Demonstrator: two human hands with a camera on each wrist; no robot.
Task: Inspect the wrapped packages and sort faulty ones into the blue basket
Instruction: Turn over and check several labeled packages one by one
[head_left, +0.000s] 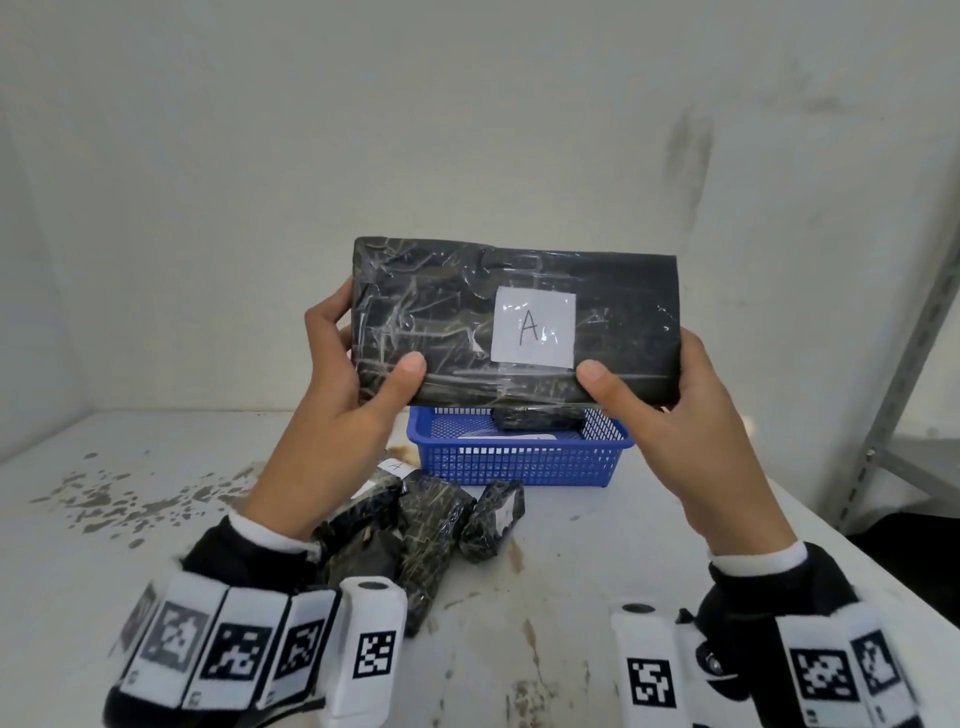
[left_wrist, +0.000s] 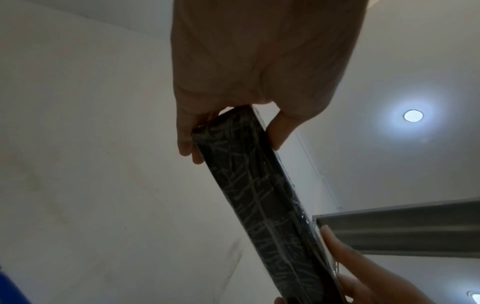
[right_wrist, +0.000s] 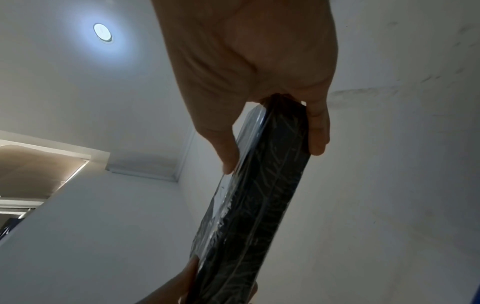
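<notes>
A flat black package (head_left: 514, 322) wrapped in clear film, with a white label marked "A", is held upright in the air in front of me. My left hand (head_left: 358, 358) grips its left end, thumb on the front face. My right hand (head_left: 644, 384) grips its right end the same way. The left wrist view shows the package's narrow edge (left_wrist: 262, 201) pinched by the left hand (left_wrist: 228, 131); the right wrist view shows the edge (right_wrist: 259, 195) held by the right hand (right_wrist: 275, 139). The blue basket (head_left: 519, 460) stands on the table behind, below the package, with a black package (head_left: 537, 418) inside.
Several black wrapped packages (head_left: 431, 525) lie in a heap on the white stained table (head_left: 156, 519) in front of the basket. A grey metal shelf frame (head_left: 904, 364) stands at the right. A white wall closes the back.
</notes>
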